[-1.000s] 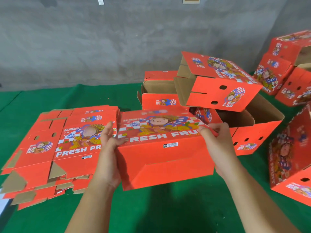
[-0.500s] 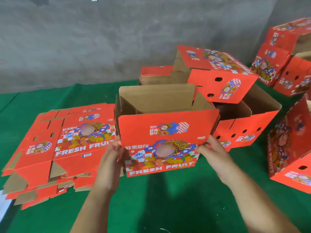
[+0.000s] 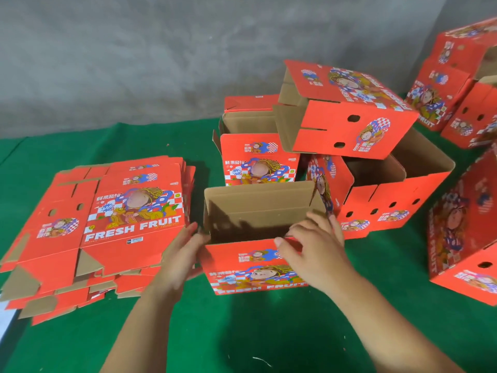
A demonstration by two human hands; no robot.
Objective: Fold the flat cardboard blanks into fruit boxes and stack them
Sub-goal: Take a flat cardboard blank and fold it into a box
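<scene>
A red fruit box [image 3: 242, 270] printed FRESH FRUIT stands upright on the green table [image 3: 242, 335] in front of me, its top open and brown inside. My left hand [image 3: 180, 254] presses flat against the box's left wall near the top corner. My right hand [image 3: 314, 251] grips the front rim at the right end, thumb outside and fingers curled over the edge. To the left lies a stack of flat red blanks [image 3: 134, 211].
Behind the box stand folded boxes: an upright one [image 3: 258, 162], an open one [image 3: 398, 200], and one tilted on top of them [image 3: 349, 117]. More boxes lie at the right edge [image 3: 462, 238] and back right [image 3: 443, 84]. A grey wall runs behind.
The box has been turned from lying with its printed face up to standing upright and set down on the table. My right hand has moved from its right side onto the front rim.
</scene>
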